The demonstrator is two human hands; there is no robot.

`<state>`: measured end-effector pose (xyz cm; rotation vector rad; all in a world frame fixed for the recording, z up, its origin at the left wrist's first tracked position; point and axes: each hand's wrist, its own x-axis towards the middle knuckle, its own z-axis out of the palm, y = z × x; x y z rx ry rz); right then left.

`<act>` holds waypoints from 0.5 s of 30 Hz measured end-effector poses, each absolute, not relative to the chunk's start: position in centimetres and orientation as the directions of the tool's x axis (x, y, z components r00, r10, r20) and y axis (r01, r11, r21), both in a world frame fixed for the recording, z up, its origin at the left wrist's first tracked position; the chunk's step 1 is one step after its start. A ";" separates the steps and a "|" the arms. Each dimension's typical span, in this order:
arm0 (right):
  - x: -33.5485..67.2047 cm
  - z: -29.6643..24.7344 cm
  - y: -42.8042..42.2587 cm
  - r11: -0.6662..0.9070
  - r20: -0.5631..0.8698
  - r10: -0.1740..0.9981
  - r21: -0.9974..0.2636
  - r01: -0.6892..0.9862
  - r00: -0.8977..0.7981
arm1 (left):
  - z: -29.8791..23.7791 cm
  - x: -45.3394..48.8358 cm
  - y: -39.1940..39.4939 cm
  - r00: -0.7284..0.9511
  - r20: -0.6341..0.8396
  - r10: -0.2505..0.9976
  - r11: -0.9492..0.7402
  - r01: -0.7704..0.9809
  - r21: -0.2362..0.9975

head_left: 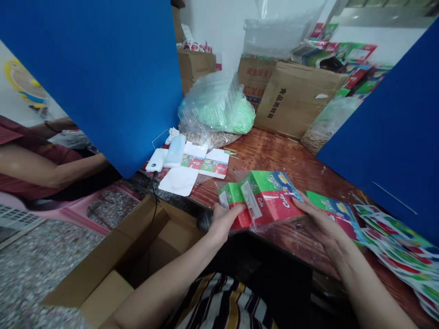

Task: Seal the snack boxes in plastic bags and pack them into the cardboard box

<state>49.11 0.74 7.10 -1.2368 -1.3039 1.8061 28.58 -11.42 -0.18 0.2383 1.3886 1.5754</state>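
Between my hands, at the table's front edge, are two printed boxes in clear plastic, red, green and blue. My left hand (221,220) grips the left box (235,192), its thumb across the front. Against its right side sits the larger-looking right box (265,194), with "Cola" and "Sprite" lettering. My right hand (318,221) holds that box by its right end, fingertips at the blue edge. Just beyond this hand another printed box (325,205) lies on the table, partly hidden by my wrist.
Flat printed cartons (401,246) fan out at right. An open cardboard box (137,256) stands below the table at left. A power bank (157,160), plastic bags (219,105) and cartons (295,96) lie farther back. Blue partitions (130,82) flank the table; another person's arm (58,169) shows at left.
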 end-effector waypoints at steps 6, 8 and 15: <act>47.8 8.6 1.6 -0.017 -0.020 0.967 -1.000 0.013 -0.254 | 1.3 26.8 -12.0 -0.476 -0.423 0.771 0.081 -0.585 0.807; 47.5 8.7 1.3 0.212 0.185 0.968 -0.965 0.155 -0.170 | 1.3 26.5 -12.0 -0.490 -0.436 0.755 0.083 -0.588 0.805; 45.3 8.5 -0.8 0.735 0.748 0.607 -0.399 0.548 -0.269 | 0.5 26.2 -11.1 -0.533 -0.442 0.722 0.143 -0.510 0.848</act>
